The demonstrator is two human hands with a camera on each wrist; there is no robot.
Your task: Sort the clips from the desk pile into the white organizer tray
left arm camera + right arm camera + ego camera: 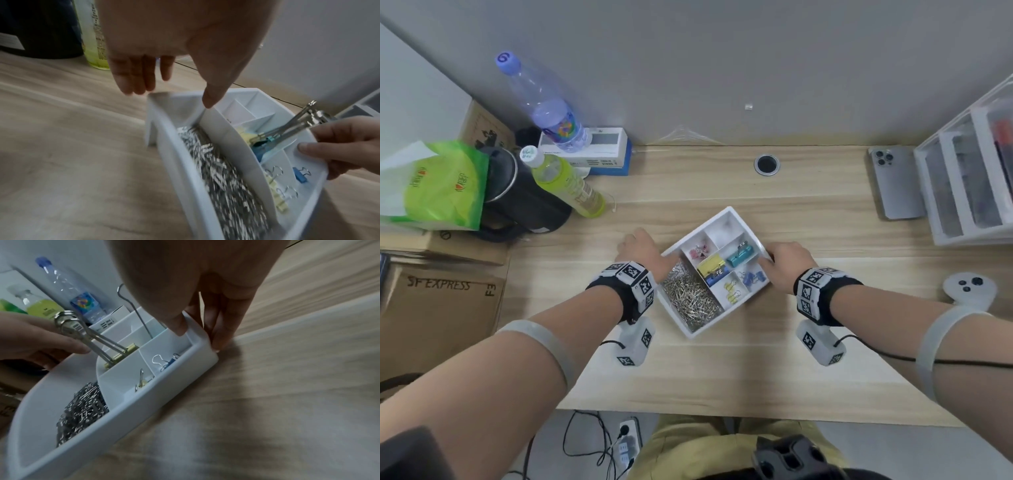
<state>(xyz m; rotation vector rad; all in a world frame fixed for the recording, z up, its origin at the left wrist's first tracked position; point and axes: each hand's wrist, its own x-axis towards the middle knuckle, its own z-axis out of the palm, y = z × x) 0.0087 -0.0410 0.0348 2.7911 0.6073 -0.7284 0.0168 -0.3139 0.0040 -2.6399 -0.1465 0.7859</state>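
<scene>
The white organizer tray [709, 326] sits turned cornerwise at mid-desk. Its long compartment holds a heap of silver paper clips [690, 298]. Other cells hold pink clips [698, 251], a yellow binder clip [710, 265], a teal one [739, 255], small blue clips [751, 275] and small yellow clips [731, 291]. My left hand [643, 251] pinches the tray's left corner, thumb [207, 102] on the divider, fingers [131, 84] outside the wall. My right hand [779, 260] pinches the right corner, thumb [180, 330] inside, fingers [220, 339] outside. No loose clips show on the desk.
Two bottles [565, 185], a black kettle [517, 202], a green bag [438, 188] and cardboard boxes crowd the left side. A phone [895, 185] and a clear drawer unit [969, 178] stand at the right. A white controller [967, 286] lies near my right forearm.
</scene>
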